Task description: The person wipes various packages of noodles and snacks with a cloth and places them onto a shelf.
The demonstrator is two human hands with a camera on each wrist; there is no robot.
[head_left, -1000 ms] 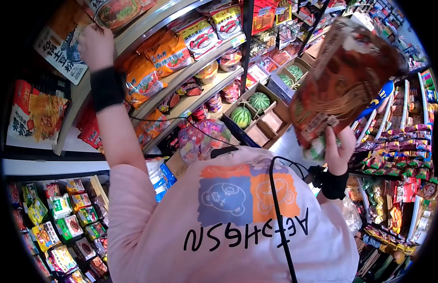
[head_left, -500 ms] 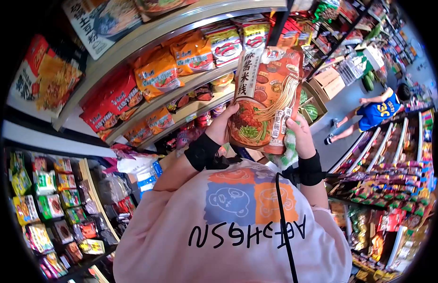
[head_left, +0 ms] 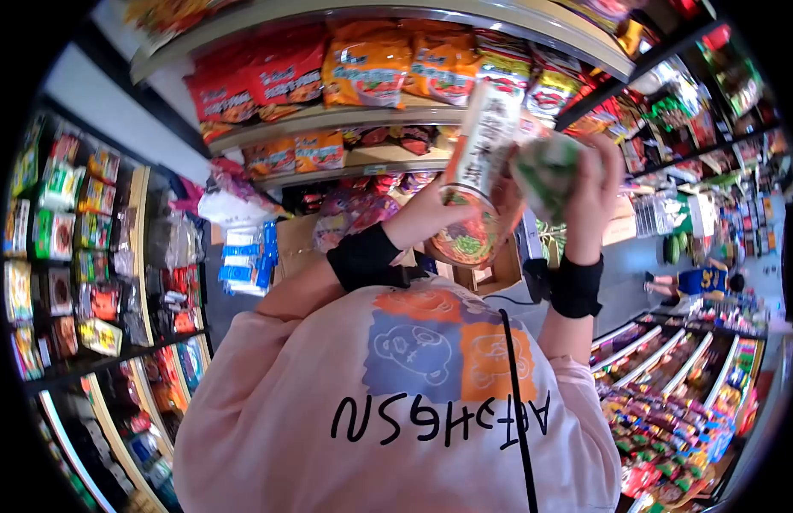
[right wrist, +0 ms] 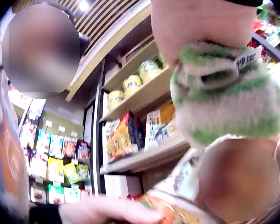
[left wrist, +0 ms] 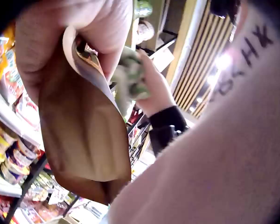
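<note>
My left hand point(head_left: 418, 214) grips an orange-red bag of rice noodles point(head_left: 466, 229) by its side, thumb on the printed front. The bag stands tilted and turned partly edge-on, in front of my chest. In the left wrist view its brown lower end point(left wrist: 84, 135) faces the camera, below the gripping fingers. My right hand point(head_left: 595, 192) holds a fuzzy green-and-white striped cloth point(head_left: 546, 171), which overlaps the bag's upper right side. Close up in the right wrist view, the bunched cloth point(right wrist: 228, 105) carries a small white label.
Shelves ahead bear red and orange noodle packs point(head_left: 367, 64). Below them lies a bundle in clear wrap point(head_left: 354, 218). Racks of small snack packs point(head_left: 63, 295) line the left, and slanted snack shelves point(head_left: 661, 368) the right. A person in blue point(head_left: 704, 280) is further off at the right.
My left hand left a pack on the upper shelf and took hold of the noodle bag. The bag then turned edge-on, and my right hand rose with the cloth to its upper right side.
</note>
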